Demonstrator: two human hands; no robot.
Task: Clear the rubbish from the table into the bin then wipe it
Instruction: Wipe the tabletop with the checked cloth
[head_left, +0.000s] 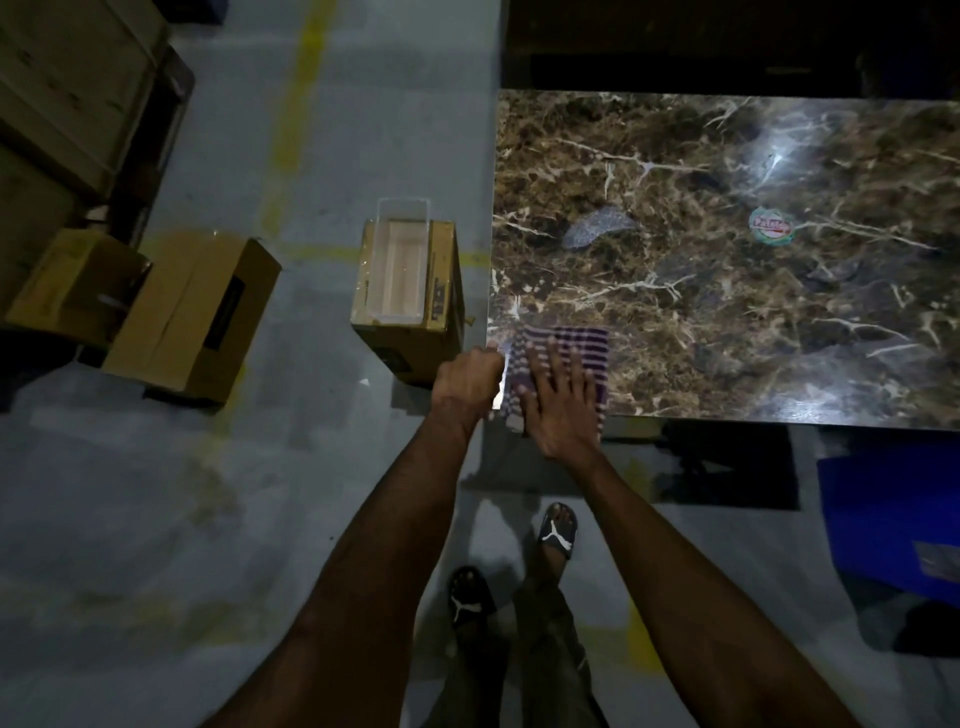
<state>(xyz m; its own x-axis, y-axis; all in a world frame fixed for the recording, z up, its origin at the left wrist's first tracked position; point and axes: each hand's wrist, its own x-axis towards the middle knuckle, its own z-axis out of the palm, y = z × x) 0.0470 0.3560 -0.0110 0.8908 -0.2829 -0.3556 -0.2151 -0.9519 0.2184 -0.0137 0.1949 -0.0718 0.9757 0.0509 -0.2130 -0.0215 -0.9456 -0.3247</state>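
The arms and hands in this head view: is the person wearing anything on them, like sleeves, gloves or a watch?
Nothing shows on them. Both forearms are bare as far as the picture reaches, with no sleeves in view. The left hand and right hand have no gloves, and no watch, band or ring can be made out, though the light is dim.

Little can be read here. A small round wrapper (772, 225) lies on the marbled table (727, 322); it carries red lettering on a white band with a green rim, but the word is too blurred to spell out. Each of the two dark slippers, the left slipper (469, 597) and the right slipper (559, 530), bears a white leaping-cat logo on its strap, with no letters. A dark label patch on the cardboard box (192, 312) on the floor is unreadable.
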